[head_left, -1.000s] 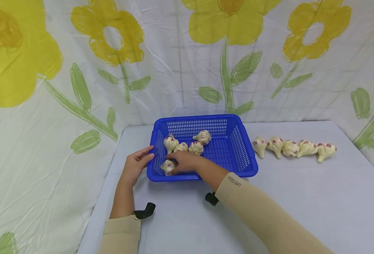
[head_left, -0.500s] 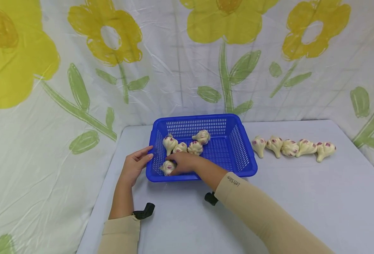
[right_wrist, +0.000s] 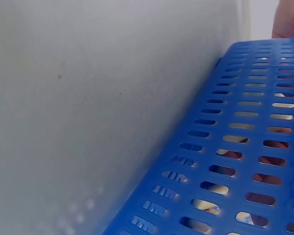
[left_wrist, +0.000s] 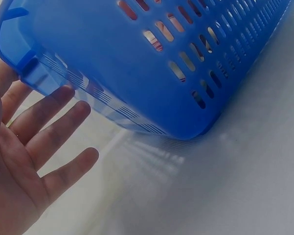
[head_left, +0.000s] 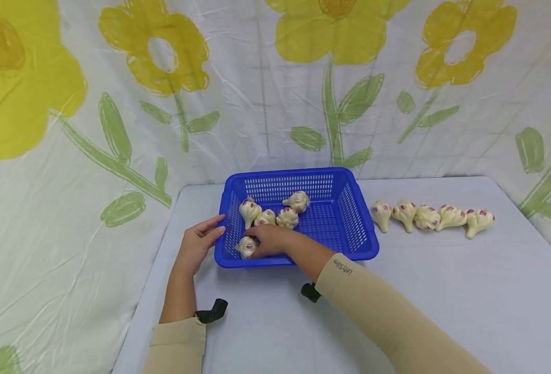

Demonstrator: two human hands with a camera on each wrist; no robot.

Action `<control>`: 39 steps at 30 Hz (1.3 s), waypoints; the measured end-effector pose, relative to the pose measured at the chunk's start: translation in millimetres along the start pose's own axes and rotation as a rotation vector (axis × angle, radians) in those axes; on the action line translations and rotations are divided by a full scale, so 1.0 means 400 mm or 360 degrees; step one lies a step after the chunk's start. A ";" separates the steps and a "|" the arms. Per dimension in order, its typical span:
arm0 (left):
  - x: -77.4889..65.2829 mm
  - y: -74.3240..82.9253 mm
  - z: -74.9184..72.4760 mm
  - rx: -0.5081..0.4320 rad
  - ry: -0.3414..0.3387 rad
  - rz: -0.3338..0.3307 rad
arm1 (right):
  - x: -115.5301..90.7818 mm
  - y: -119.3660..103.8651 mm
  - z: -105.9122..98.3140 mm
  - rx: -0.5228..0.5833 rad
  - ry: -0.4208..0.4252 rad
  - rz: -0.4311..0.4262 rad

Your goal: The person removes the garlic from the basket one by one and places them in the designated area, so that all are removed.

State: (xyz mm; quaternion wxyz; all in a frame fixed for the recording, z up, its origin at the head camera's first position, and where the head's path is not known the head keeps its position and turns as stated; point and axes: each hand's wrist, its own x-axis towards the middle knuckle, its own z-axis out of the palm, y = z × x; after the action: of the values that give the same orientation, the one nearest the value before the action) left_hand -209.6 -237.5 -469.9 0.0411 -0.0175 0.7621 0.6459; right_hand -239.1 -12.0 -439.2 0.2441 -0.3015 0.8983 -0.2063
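Inside the blue slotted basket (head_left: 350, 256), my right hand (head_left: 271, 240) holds a garlic bulb (head_left: 245, 248) at the front left corner, partly covering it. Several other bulbs sit behind that hand, among them a garlic bulb with its stem toward me (head_left: 250, 212) and one near the back wall (head_left: 298, 201). My left hand (head_left: 195, 249) touches the basket's left rim from outside; its fingers look straight and spread in the left wrist view. Slotted basket wall (right_wrist: 244, 127) hides the right hand's grip in the right wrist view.
A row of several garlic bulbs (head_left: 427, 218) lies on the white-covered table (head_left: 425, 280) to the right of the basket. Behind stands a white cloth (head_left: 242, 124) printed with yellow flowers. Black camera mounts (head_left: 213, 311) are on both wrists.
The head view has shifted very slightly. Both hands, the basket and the garlic bulbs stay practically where they were.
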 end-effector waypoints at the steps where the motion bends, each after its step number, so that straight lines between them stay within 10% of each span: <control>1: 0.000 -0.001 0.000 -0.0002 0.0003 -0.0003 | 0.000 -0.001 0.001 -0.0002 -0.0005 -0.0002; 39: 0.001 0.005 0.002 -0.0020 -0.0010 0.0018 | -0.048 0.018 -0.054 0.0760 0.0651 -0.0203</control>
State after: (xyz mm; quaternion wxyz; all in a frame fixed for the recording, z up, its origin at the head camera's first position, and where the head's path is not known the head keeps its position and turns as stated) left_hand -210.1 -236.5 -468.2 0.0399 -0.0114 0.7580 0.6509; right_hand -241.1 10.3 -419.6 0.1088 -0.2438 0.8342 -0.4826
